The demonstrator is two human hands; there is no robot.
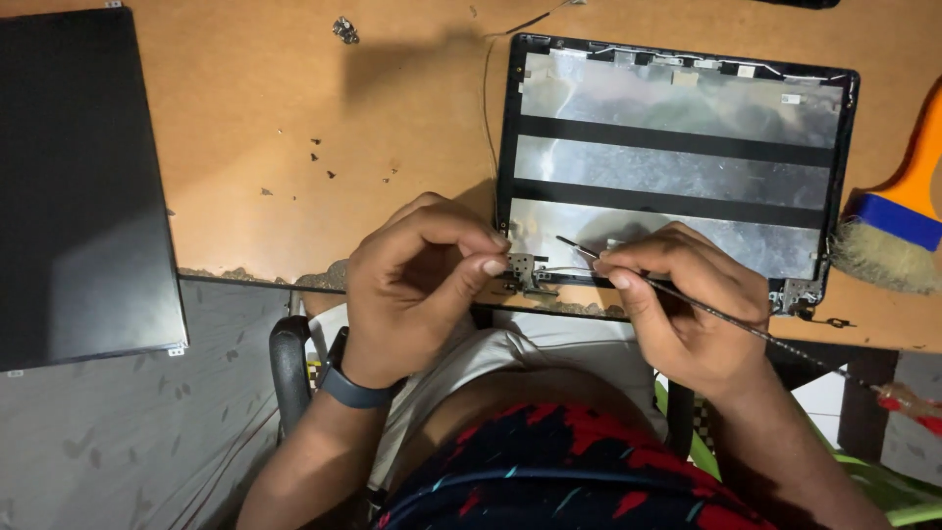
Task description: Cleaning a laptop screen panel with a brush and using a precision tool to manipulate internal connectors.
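Both hands at lid's near edge | left hand [417, 285] pinches hinge [521, 270] | right hand [677, 304] grips screwdriver [746, 329]

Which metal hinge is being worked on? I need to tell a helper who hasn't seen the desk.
Start at the open laptop lid, silver-lined with black strips, on the wooden desk. Go to its near left corner, where the left hand pinches the hinge. Unlike the untouched hinge at the right corner, this one has the screwdriver tip beside it.
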